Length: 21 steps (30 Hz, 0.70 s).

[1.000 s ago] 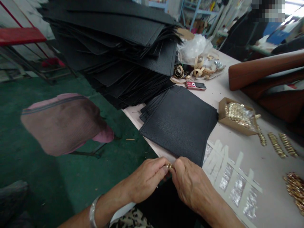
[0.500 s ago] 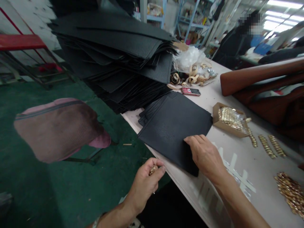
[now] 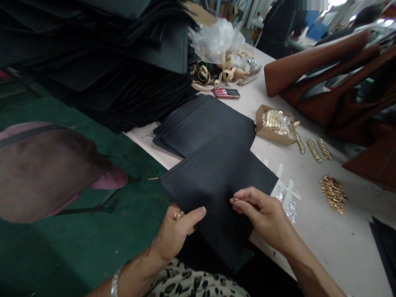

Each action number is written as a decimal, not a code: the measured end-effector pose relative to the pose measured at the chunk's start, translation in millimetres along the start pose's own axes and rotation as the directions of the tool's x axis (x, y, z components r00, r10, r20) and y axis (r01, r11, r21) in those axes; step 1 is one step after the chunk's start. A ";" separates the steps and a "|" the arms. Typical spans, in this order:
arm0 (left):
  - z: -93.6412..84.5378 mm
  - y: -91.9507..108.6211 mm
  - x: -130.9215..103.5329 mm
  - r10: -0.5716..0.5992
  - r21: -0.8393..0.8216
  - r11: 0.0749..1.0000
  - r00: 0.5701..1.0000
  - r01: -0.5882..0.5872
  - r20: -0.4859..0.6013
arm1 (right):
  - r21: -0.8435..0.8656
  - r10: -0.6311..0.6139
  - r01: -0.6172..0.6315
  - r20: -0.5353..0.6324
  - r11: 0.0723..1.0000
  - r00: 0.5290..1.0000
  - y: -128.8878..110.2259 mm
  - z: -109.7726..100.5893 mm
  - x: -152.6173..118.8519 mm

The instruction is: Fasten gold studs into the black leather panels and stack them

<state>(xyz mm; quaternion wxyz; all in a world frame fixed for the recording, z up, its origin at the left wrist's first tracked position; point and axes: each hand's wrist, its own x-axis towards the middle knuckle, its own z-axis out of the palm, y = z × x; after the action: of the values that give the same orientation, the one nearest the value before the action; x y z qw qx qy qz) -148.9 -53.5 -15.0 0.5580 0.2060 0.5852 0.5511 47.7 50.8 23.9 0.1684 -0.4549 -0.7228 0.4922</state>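
A black leather panel [image 3: 201, 177] hangs partly over the table edge, tilted toward me. My left hand [image 3: 179, 229] grips its near edge, thumb on top, with a small gold-coloured piece [image 3: 178, 215] tucked by the fingers. Over the panel's right part, my right hand [image 3: 260, 210] pinches a tiny gold-coloured piece [image 3: 235, 199] between thumb and fingertips. Other black panels [image 3: 192, 123] lie stacked just behind. To the right, a loose pile of gold-coloured pieces [image 3: 334, 194] rests on the table.
A tall stack of black sheets [image 3: 123, 62] stands at the left. Behind are a phone [image 3: 227, 93], plastic bags [image 3: 216, 39] and a cardboard box [image 3: 275, 138] of gold-coloured pieces. Brown leather parts [image 3: 309, 66] lie at right; a padded seat [image 3: 49, 173] stands at left.
The top panel has come off the stack toward me, and my left hand has taken its edge. My right hand now pinches a small piece. The view has shifted to the right.
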 end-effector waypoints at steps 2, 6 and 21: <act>2.3 -1.1 -1.4 -0.016 -0.029 0.999 0.999 0.018 0.047 | 0.059 0.028 -0.028 0.005 0.998 1.000 -4.4 2.9 6.5; 12.5 -0.1 -3.4 -0.065 -0.171 0.981 0.989 0.088 0.135 | 0.074 0.029 -0.031 0.034 0.997 0.999 -10.3 8.9 21.6; 14.6 -2.2 10.1 -0.237 -0.314 0.912 0.963 0.266 0.127 | 0.128 0.212 -0.235 0.170 0.964 0.962 -15.2 5.2 50.4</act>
<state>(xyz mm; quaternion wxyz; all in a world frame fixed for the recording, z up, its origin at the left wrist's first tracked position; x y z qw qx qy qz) -138.1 -39.5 -17.9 0.6754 0.0568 0.4824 0.5549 9.9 87.9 24.4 0.0880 -0.4805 -0.6395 0.5936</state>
